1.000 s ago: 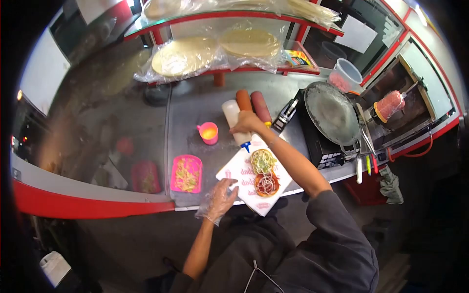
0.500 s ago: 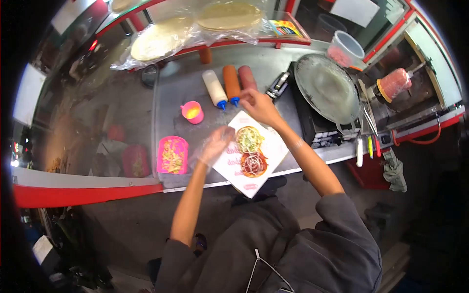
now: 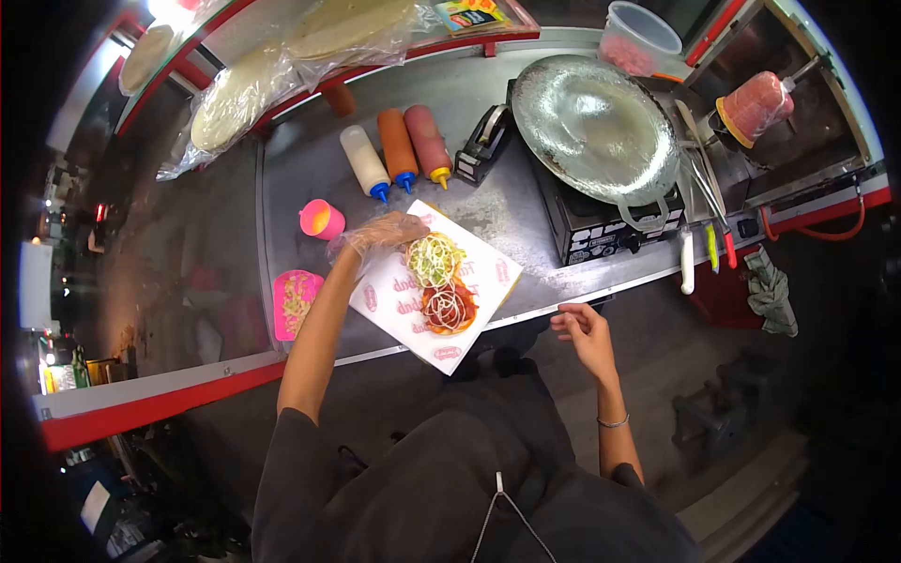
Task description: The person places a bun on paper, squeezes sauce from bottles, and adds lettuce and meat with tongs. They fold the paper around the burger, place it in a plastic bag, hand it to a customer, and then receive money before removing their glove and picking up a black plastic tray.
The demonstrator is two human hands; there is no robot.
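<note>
My left hand [image 3: 387, 231], in a clear plastic glove, has its fingers closed at the upper edge of an opened burger bun. The bun half [image 3: 435, 260] under these fingers carries shredded vegetables and white sauce. Below it lies the other half with a patty [image 3: 450, 308], red sauce and white sauce lines. Both rest on white printed paper [image 3: 389, 305] at the counter's front edge. My right hand [image 3: 587, 338] hangs bare in front of the counter, fingers loosely bent and apart, holding nothing.
Three squeeze bottles [image 3: 396, 148] lie behind the paper, beside a black tape dispenser [image 3: 482, 143]. A pink cup [image 3: 322, 220] and a pink tub of shredded vegetables [image 3: 297, 305] stand left. At right are a pan [image 3: 596, 127] on a stove, knives [image 3: 688, 258] and skewered meat [image 3: 755, 105].
My right hand has moved from near the bottles down and right, off the counter. My left hand has come over onto the upper bun half. The view has shifted.
</note>
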